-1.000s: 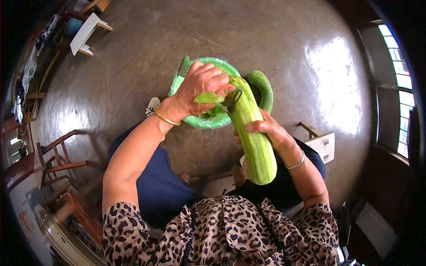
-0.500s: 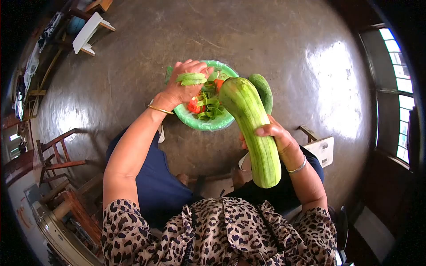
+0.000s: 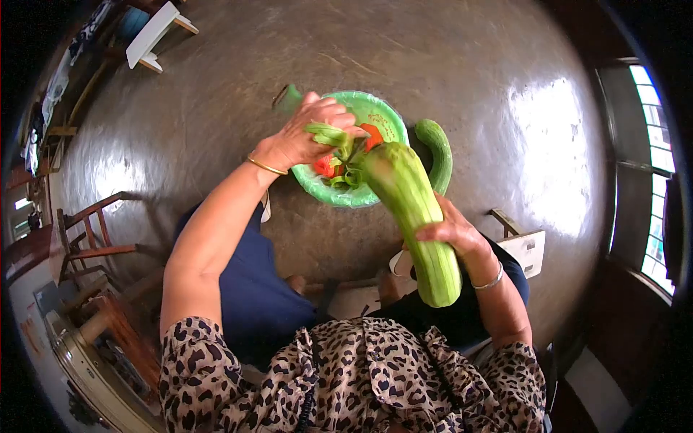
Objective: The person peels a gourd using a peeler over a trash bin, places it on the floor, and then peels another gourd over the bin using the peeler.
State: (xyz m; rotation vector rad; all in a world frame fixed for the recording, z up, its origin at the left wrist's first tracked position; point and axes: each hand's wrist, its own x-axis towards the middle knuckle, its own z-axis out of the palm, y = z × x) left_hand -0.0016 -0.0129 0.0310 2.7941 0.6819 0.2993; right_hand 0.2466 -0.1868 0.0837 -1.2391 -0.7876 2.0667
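Observation:
My right hand is wrapped around the middle of a long, pale green gourd, mostly peeled, its far end tilted over a basin. My left hand is closed around a green-handled peeler; the handle's end sticks out beyond the knuckles. The blade is mostly hidden, close to the gourd's far tip. Strips of green peel cling to the back of my left hand. Beneath, the green basin, lined with clear plastic, contains curled peels and orange-red pieces.
A second, darker green gourd lies on the floor right of the basin. White stools stand at the upper left and by my right leg. A wooden chair is at left.
My left hand has moved right with the peeler, toward the gourd's far tip. More of the green handle shows now. The gourd is still in my right hand, and the view has shifted slightly.

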